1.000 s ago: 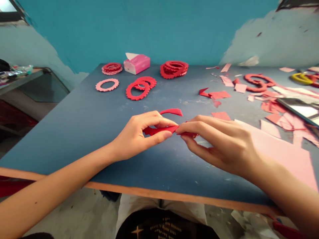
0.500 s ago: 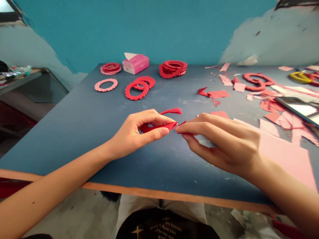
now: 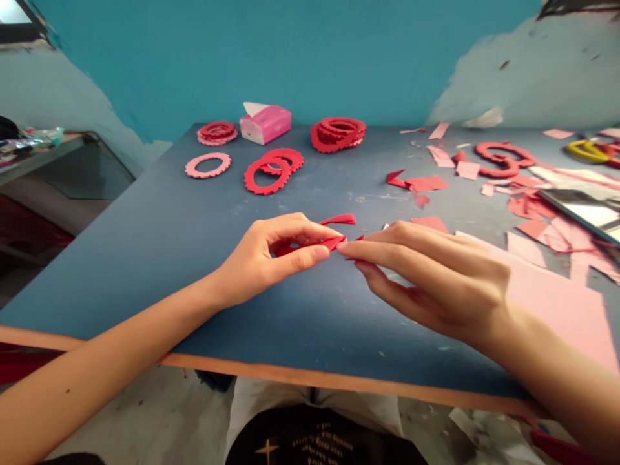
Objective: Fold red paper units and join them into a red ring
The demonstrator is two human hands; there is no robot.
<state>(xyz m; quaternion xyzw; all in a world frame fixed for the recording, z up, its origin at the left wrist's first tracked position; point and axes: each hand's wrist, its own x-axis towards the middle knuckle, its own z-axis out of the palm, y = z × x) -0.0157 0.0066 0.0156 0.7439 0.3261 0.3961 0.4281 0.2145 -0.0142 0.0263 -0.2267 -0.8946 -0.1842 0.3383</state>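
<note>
One red paper piece is being pinched by the left hand over the desk, its long axis running sideways; the right hand is meeting its right tip, grasp undeterminable.

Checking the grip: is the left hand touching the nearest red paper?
Touching: the head view shows the left hand pinching the red paper between thumb and fingers.

A small paper-craft workroom: notched paper rings lie far left on a blue-topped table, cut paper scraps littering the right.
</note>
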